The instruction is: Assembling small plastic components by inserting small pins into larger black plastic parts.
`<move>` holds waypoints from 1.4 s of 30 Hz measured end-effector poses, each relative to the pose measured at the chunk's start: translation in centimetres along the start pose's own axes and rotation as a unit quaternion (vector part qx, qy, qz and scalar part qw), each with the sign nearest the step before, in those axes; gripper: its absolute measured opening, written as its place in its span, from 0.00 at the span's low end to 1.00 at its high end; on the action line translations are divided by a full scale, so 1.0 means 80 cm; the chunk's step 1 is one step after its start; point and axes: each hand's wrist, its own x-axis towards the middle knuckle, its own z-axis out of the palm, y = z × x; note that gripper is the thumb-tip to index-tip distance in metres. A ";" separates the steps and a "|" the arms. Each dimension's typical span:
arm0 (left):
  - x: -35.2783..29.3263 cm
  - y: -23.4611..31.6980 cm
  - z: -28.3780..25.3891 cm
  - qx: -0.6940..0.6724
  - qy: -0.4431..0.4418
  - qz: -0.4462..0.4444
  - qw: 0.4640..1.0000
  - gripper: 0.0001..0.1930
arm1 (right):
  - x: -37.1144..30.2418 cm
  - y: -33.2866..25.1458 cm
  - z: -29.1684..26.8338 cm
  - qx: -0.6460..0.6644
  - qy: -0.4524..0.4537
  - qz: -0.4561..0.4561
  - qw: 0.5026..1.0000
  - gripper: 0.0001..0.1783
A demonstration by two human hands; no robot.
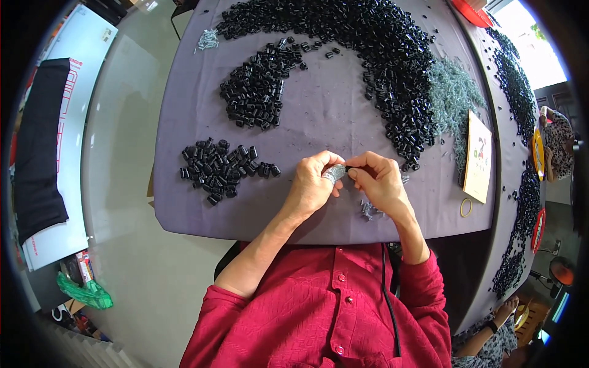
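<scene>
Near the front edge of the table my two hands meet, fingertips almost touching. My left hand [313, 184] is closed, with a silvery, grainy-looking piece [334, 173] at its fingers; whether this is held or wrapped round a finger is hard to tell. Between the thumb and forefinger of my right hand [381, 181] is a small black piece [350, 169], mostly hidden. Left of my hands lies a loose pile of short black cylinders [218, 168]. Beneath my right hand, a few small clear-grey pieces [368, 210] are scattered on the cloth.
A large curved heap of black cylinders [399, 80] spans the far side, beside a smaller black heap [254, 92]. Clear-grey pieces [454, 92] pile at right, near a cream booklet [477, 159] and a yellow ring [466, 207]. Other people [557, 144] sit at a second table.
</scene>
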 end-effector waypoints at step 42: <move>-0.015 0.003 -0.003 0.070 -0.003 -0.076 0.995 0.05 | -0.018 0.026 0.038 -0.228 0.115 -0.266 0.930 0.08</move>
